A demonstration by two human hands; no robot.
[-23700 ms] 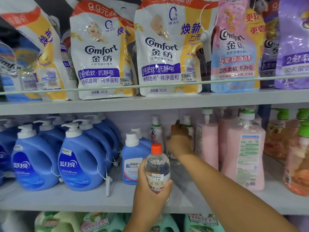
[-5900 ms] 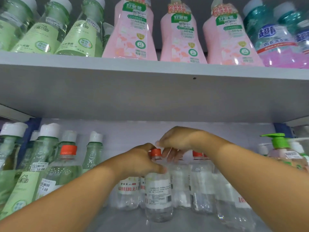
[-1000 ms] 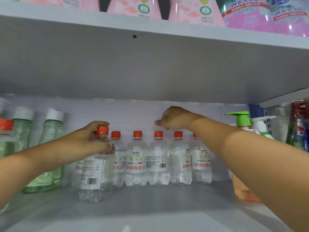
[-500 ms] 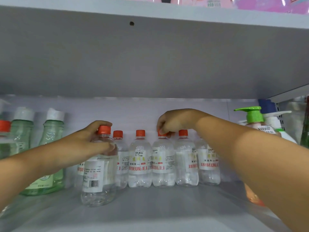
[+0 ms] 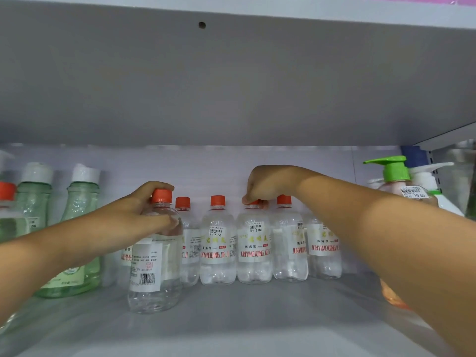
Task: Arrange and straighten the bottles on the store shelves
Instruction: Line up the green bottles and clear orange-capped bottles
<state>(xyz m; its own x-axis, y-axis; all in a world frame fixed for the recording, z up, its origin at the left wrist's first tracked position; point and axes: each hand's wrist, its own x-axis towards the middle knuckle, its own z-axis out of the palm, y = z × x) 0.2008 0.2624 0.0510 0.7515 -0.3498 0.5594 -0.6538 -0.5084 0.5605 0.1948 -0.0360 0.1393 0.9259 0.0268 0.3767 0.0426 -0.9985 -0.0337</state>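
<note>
Bottles point(image 5: 255, 243) standing upright in a row along the shelf's point(image 5: 244, 320) back edge, right hand point(image 5: 266, 185) pinching one's cap from above, left hand point(image 5: 144, 212) gripping a front bottle point(image 5: 154, 266) by the neck, nearer the row's left end.

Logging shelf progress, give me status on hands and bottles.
Left hand grips front clear bottle at the neck. Right hand pinches orange cap in back row. Nothing blocking.

Both forearms point(image 5: 386, 228) bare, no sleeves or jewellery.
</note>
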